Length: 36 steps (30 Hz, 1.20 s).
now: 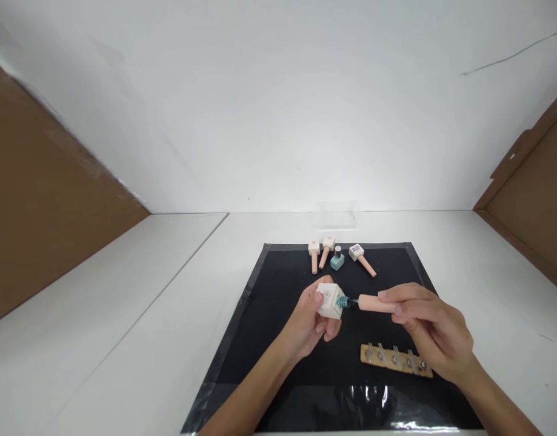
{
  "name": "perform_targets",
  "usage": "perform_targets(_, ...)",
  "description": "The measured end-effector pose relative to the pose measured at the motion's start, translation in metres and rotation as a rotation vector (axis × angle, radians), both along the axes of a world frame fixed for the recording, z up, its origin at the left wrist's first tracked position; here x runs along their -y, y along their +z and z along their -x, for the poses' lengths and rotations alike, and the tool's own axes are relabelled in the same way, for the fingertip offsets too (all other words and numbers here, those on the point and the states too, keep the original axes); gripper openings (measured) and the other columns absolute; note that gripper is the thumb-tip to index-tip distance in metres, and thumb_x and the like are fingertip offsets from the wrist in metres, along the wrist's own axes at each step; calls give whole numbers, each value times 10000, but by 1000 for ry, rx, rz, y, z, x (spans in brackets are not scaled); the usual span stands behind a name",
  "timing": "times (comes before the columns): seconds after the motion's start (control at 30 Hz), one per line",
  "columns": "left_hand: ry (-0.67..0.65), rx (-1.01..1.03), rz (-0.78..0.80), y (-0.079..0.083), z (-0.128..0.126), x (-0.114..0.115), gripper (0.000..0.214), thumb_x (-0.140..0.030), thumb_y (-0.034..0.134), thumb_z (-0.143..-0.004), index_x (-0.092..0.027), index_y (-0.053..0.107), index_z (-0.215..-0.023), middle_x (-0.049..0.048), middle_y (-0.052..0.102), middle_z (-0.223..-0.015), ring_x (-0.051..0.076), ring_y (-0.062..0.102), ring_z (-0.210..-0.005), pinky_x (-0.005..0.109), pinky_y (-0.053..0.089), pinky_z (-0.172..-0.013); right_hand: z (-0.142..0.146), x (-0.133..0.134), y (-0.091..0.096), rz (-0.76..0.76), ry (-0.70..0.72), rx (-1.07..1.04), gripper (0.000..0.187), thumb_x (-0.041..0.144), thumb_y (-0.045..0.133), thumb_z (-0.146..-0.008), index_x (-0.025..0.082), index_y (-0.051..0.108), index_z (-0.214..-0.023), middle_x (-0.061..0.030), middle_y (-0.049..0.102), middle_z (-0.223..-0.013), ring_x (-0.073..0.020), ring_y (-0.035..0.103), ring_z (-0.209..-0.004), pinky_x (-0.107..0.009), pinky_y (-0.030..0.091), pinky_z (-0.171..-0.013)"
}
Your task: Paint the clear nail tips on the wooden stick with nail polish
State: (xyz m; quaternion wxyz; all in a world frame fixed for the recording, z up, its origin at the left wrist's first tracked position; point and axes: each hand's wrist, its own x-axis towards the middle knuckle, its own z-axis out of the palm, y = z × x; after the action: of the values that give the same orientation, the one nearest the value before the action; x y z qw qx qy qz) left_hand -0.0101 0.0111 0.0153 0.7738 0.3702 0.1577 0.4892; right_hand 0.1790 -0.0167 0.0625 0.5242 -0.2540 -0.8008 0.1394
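My left hand (311,318) grips a white nail polish bottle (329,301), tipped on its side with its green-smeared neck facing right. Between the fingers of my right hand (430,327) is a pink brush cap (376,304). Its thin brush stem reaches to the mouth of the bottle; whether the bristle tip is inside is hard to see. Below my right hand lies a tan strip (396,360) carrying several clear nail tips on round metal studs, its right end close to the hand.
Beyond my hands lie white bottles with pink caps (314,257), (326,251), (362,259) and a teal bottle (337,260) with a silvery cap. A black mat (278,363) covers the white table. Behind it is a clear tray (335,216). Brown panels (46,188) flank both sides.
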Motion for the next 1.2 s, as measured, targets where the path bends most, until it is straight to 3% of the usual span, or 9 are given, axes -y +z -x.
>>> perform_targets(0.77,16,-63,-8,2,0,3,513,-586,712,-599,-187,390,-621,-121,330,-329,10,209,-261,136,227,-308,3,1,-7,108,-81,-85,136,160,493,-907,240,590,-958,-69,703,-831,-205,677,-730,-323,572,-588)
perform_targets(1.2,-55,-87,-63,-1,3,3,508,-576,712,-609,-185,391,-660,-92,433,-399,18,315,-278,129,241,-311,7,2,-11,236,-210,-141,89,269,509,-913,229,588,-902,-20,669,-734,-160,646,-622,-252,532,-546)
